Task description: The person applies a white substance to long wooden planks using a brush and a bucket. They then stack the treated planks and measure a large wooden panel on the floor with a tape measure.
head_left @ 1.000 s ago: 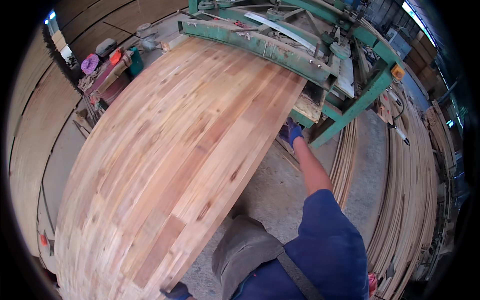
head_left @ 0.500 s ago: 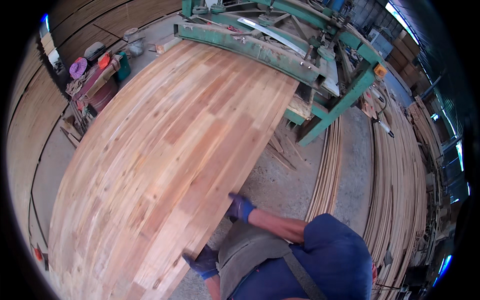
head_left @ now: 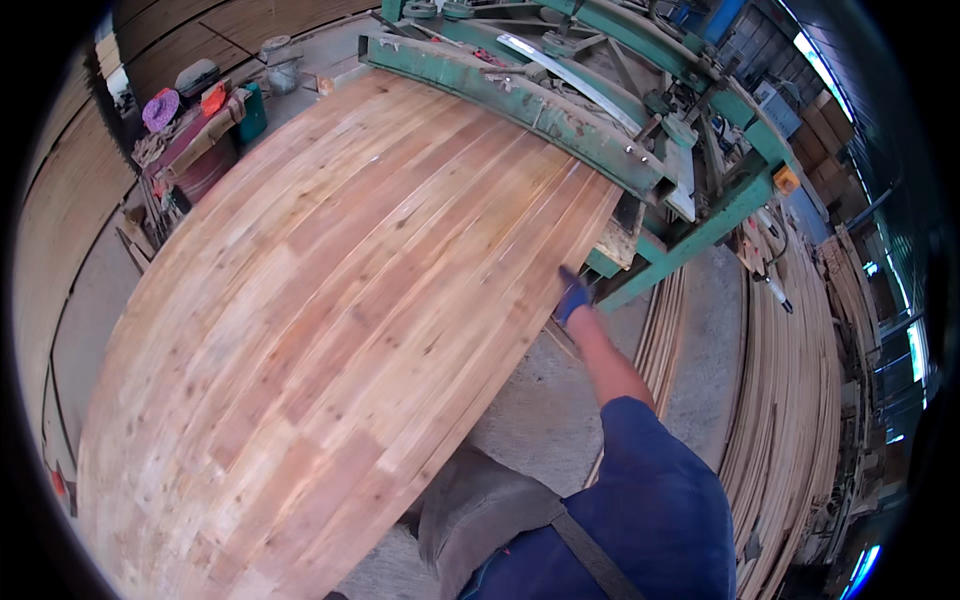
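A large panel of glued wooden strips (head_left: 330, 330) stretches from the lower left up to a green metal machine frame (head_left: 520, 110), its far end under the front beam. My right hand (head_left: 573, 297), in a dark blue glove, grips the panel's right edge close to the machine, with one finger or the thumb on top and the rest hidden at or below the edge. My left hand is out of view. A grey apron (head_left: 480, 510) on my body comes close to the panel's near right edge.
Long wooden strips lie stacked on the floor (head_left: 780, 430) at the right, with a narrower bundle (head_left: 660, 330) beside the machine's leg. At the left stand a red drum (head_left: 207, 170) with cloths on it, a green container (head_left: 253, 112) and a grey bucket (head_left: 281, 68).
My right hand has moved forward along the panel's edge toward the machine. My left hand, earlier at the near edge, has left the view. The strip pattern on the panel looks shifted.
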Demonstrator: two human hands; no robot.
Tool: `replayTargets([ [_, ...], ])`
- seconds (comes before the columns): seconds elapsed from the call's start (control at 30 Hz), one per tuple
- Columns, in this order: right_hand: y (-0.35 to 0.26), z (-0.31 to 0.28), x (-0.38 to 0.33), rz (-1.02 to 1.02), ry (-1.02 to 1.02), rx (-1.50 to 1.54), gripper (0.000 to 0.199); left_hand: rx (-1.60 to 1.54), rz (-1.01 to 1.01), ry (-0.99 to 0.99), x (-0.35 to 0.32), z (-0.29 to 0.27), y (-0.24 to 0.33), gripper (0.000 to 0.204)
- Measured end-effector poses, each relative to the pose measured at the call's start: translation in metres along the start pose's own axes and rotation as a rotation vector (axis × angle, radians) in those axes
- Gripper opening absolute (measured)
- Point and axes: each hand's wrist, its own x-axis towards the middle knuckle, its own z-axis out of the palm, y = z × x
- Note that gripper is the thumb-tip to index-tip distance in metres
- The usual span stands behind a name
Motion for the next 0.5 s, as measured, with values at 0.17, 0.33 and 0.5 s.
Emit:
replayTargets([
  [0.17, 0.125, -0.004, -0.083, 0.261, 0.088, 0.124, 0.066, 1.713, 0.828, 0.047, 0.116, -0.161, -0.048, 0.063],
  [0.33, 0.234, 0.042, -0.22, 0.7, -0.303, 0.212, 0.059, 1.377, 0.563, -0.147, 0.098, -0.156, -0.106, 0.067],
  [0.5, 0.217, -0.086, -0.224, 1.071, -0.229, 0.388, 0.074, 1.242, 0.835, 0.076, 0.01, -0.072, -0.049, 0.06],
])
